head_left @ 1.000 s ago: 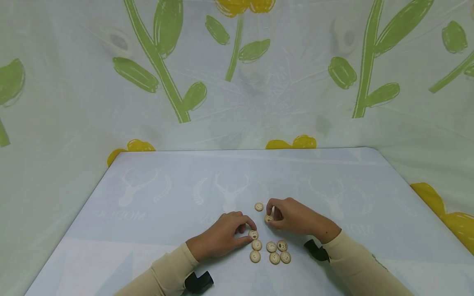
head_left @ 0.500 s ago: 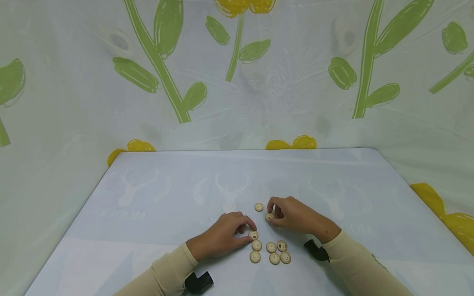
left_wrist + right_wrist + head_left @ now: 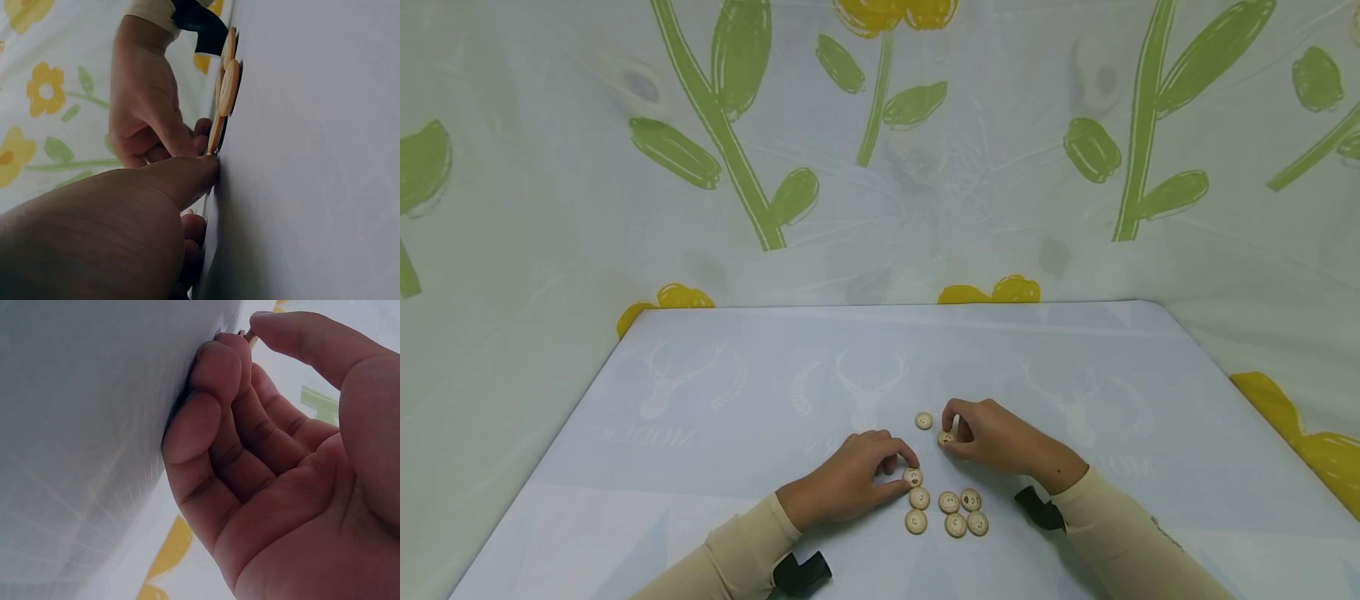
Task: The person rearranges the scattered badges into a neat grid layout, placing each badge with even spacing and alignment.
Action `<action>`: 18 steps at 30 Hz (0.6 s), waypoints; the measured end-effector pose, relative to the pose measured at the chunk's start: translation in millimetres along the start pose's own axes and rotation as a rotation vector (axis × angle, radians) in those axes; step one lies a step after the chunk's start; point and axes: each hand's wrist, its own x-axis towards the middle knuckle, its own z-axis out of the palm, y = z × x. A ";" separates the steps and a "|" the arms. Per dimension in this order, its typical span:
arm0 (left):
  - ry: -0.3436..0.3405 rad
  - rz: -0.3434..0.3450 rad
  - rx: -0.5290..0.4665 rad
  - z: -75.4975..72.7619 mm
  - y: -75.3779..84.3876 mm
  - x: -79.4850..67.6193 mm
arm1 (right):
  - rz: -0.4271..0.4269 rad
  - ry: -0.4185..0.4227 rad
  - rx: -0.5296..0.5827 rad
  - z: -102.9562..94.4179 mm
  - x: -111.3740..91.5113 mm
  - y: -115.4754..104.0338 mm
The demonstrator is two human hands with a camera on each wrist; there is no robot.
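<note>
In the head view, my left hand (image 3: 850, 475) has thumb and index finger at opposite edges of a small round wooden disc (image 3: 913, 477) with dark, face-like marks. That disc tops a short column, touching a second disc (image 3: 919, 498) below it; a third disc (image 3: 916, 522) ends the column. My right hand (image 3: 1000, 437) pinches another wooden disc (image 3: 945, 437) between thumb and fingers, slightly right of a lone disc (image 3: 923, 421). The right wrist view shows my right hand (image 3: 269, 444) with its other fingers curled against the table and only a sliver of the disc visible.
Right of the column, several discs (image 3: 956, 525) lie close together in a two-by-two block. They rest on a pale table (image 3: 737, 375) with faint deer-head prints. Behind it hangs a white cloth (image 3: 985, 192) with green leaves and yellow flowers. A black camera mount sits at each wrist.
My right hand has shifted its disc slightly away from me, bringing it nearer the lone disc's level. My left hand has stayed on the column's top disc.
</note>
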 end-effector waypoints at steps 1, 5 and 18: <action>0.001 0.000 0.000 0.0 0.0 0.0 | 0.002 0.000 0.001 0.1 0.1 -0.2; 0.001 0.000 -0.006 0.0 -0.1 -0.2 | 0.011 0.001 0.003 0.0 0.4 -1.0; -0.001 -0.003 0.000 -0.3 -0.6 -0.7 | 0.068 0.004 0.012 -2.4 2.3 -4.9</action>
